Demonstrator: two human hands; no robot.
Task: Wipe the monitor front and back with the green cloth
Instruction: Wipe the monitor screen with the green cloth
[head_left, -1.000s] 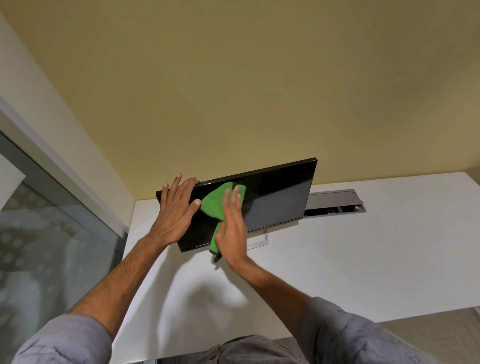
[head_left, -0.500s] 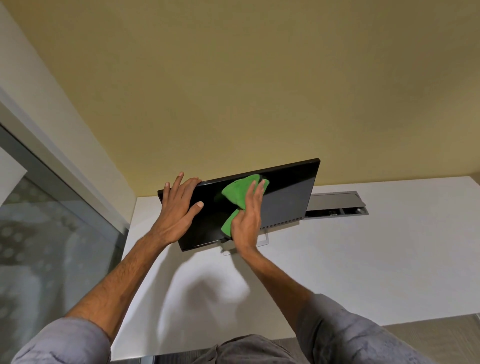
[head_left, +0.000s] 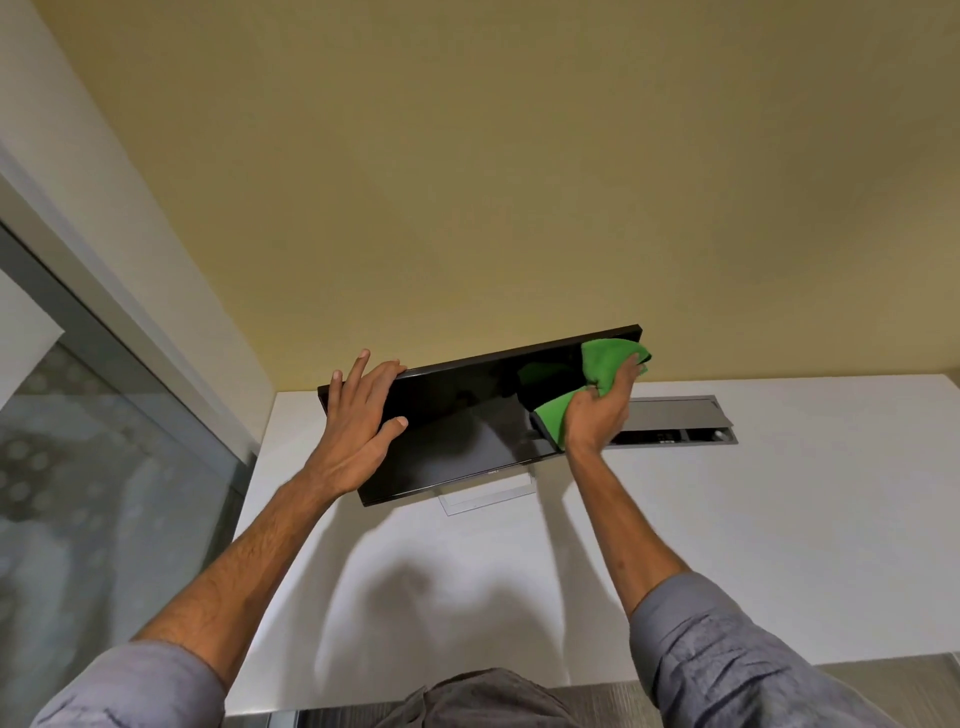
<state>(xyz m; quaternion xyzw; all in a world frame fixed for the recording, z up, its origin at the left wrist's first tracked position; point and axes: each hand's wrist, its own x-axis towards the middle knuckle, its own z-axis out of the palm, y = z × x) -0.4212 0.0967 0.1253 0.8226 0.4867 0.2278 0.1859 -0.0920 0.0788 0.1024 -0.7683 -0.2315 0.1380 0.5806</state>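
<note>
Monitor (head_left: 467, 415) stands on the white desk (head_left: 779, 519), screen tilted back on a thin stand (head_left: 488, 496). Left hand (head_left: 358, 415) lies flat on the upper left corner, fingers spread past the top edge, thumb on the glass. Right hand (head_left: 597, 415) grips the bunched green cloth (head_left: 610, 361) at the upper right corner, cloth lapping over the side edge.

Risks, as judged:
- A hard push at that corner could twist or tip the panel.
- The bare thumb probably smears the glass.
- The open cable hatch (head_left: 675, 421) behind could snag the cloth.
</note>
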